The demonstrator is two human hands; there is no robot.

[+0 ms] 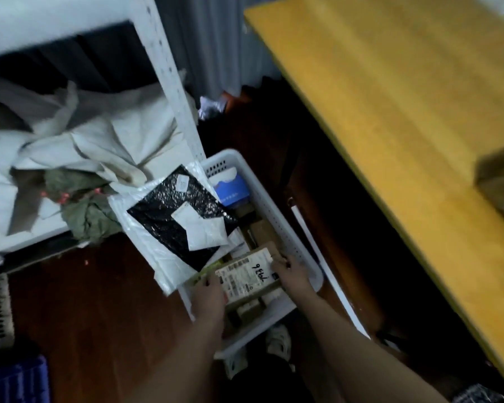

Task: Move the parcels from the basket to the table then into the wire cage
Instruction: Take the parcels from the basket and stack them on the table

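Fingers of left hand (208, 295) and right hand (291, 274) gripping opposite ends of labelled parcel (246, 276) inside basket (277, 210).

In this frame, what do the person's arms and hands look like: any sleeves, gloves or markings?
Both forearms are bare as far as the frame shows: no sleeves, gloves, watch or bands visible. The left hand and right hand have dark-painted fingernails. The picture is blurred, so finer marks such as rings cannot be told.
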